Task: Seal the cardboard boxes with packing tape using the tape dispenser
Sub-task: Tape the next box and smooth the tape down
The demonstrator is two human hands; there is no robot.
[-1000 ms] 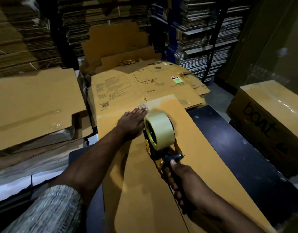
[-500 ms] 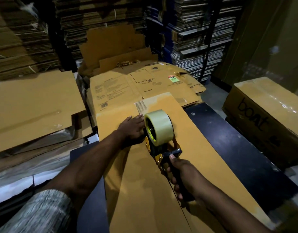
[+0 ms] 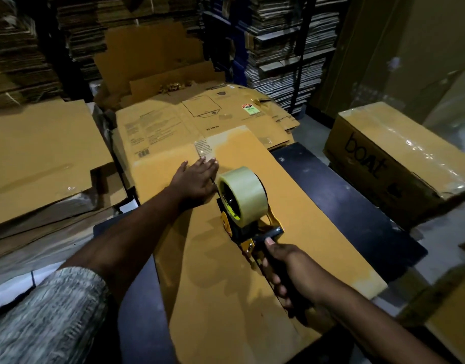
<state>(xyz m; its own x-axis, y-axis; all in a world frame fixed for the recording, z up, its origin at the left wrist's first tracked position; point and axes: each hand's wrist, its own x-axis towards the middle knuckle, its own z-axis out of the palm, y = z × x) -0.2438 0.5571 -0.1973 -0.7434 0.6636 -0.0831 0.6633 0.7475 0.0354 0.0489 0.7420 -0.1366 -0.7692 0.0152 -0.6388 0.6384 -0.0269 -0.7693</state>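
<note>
While the left hand (image 3: 196, 181) presses flat on the flattened cardboard box (image 3: 226, 271), the right hand (image 3: 291, 271) grasps the tape dispenser (image 3: 245, 206), centre surface; taping underway, next pull toward six o'clock, steadily.

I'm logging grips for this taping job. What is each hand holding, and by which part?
The right hand grips the tape dispenser by its dark handle. The left hand holds nothing; it presses flat on the cardboard box.

Grey-and-white mottled knit sleeve (image 3: 50, 311) on left forearm; right arm bare
</note>
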